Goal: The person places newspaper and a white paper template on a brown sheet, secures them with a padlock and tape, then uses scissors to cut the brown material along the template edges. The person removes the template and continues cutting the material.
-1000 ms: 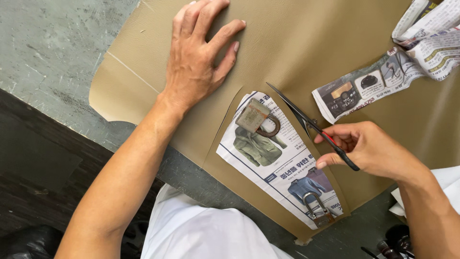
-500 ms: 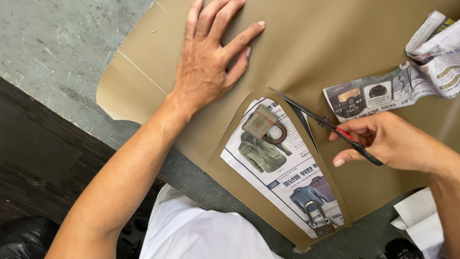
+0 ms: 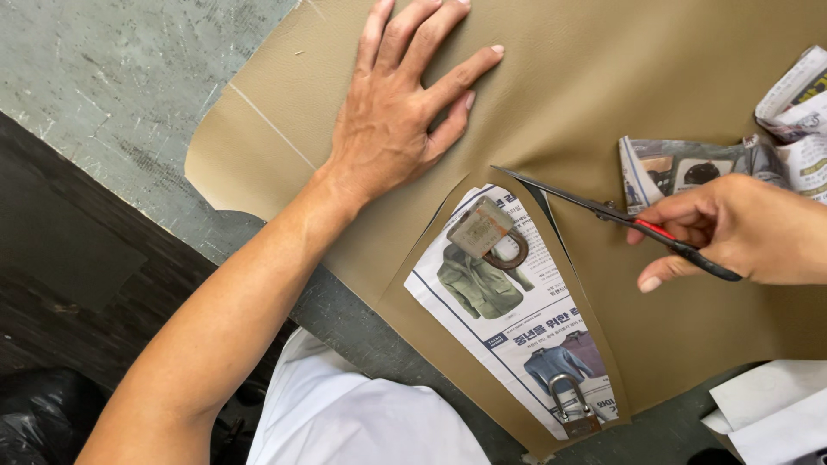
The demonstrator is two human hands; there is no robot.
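Note:
A large sheet of tan leather-like material [image 3: 603, 77] lies on a grey worktable [image 3: 103, 95]. My left hand [image 3: 401, 120] presses flat on it, fingers spread. My right hand [image 3: 741, 228] grips black scissors [image 3: 594, 207] with red inside the handles; the blades point left toward the top of a newspaper pattern [image 3: 517, 319]. This pattern lies on the sheet, held down by two padlocks: one rusty padlock [image 3: 482, 231] at its top, a second padlock [image 3: 573, 409] at its bottom. A cut runs along the pattern's edges.
Crumpled newspaper pieces [image 3: 775, 138] lie at the right on the sheet. White paper [image 3: 767, 409] sits at the lower right. The table's near edge runs diagonally, with dark floor [image 3: 69, 284] beyond it at the left. My white garment [image 3: 362, 413] shows below.
My right hand with the scissors has drawn back to the right and slightly up, away from the pattern. My left hand stays pressed on the sheet.

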